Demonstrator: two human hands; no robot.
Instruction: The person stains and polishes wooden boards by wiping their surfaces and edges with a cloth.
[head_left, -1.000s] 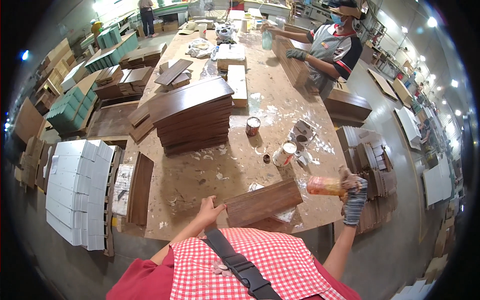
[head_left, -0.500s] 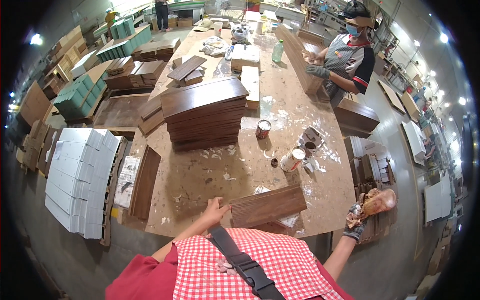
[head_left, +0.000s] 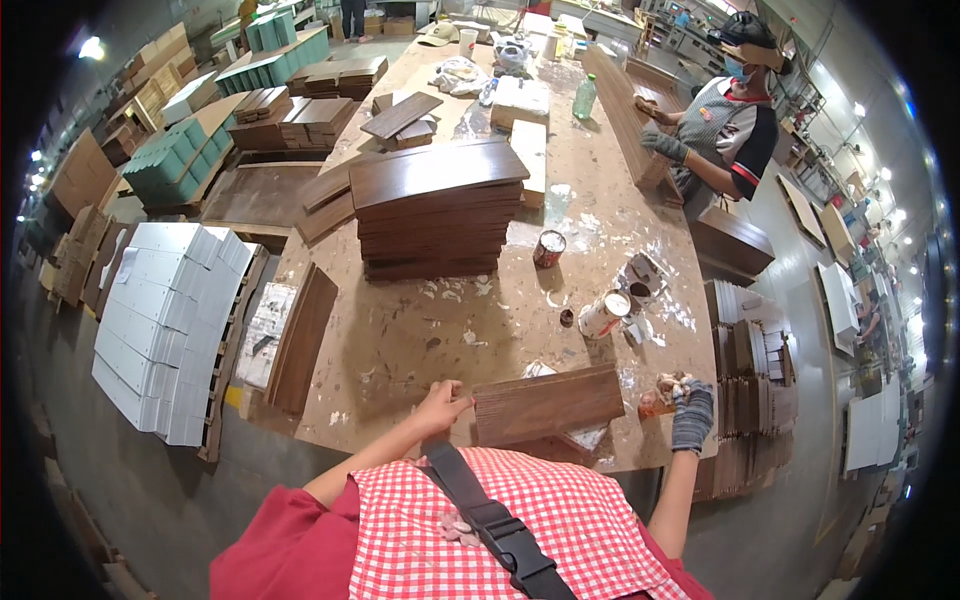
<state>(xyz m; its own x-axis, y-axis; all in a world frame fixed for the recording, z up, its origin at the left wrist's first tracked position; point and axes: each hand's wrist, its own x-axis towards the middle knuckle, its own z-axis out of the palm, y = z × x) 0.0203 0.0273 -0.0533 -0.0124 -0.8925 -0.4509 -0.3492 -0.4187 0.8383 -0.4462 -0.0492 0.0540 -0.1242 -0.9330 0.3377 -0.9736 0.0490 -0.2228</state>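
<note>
A dark brown wooden board (head_left: 548,405) lies at the near edge of the worktable, propped on a white-smeared block (head_left: 585,437). My bare left hand (head_left: 441,408) holds the board at its left end, thumb and fingers close together. To the right of the board, my right hand (head_left: 692,415) wears a grey glove and is closed around a crumpled, stained rag (head_left: 674,386). A brownish, see-through bottle-like thing (head_left: 652,406) shows beside the rag, mostly hidden. Beyond the board stand a white-topped can (head_left: 605,314) and a small dark cap (head_left: 567,318).
A tall stack of brown boards (head_left: 440,215) stands mid-table, with another open can (head_left: 549,248) to its right. A green bottle (head_left: 584,97) is farther back. Across the right side, a co-worker (head_left: 730,130) handles long boards (head_left: 625,125). White panels (head_left: 170,330) are piled at left.
My right hand has swung inward from beyond the table's right edge, bringing the rag and bottle-like thing near the board. My left hand stays at the board's left end. The view has shifted slightly.
</note>
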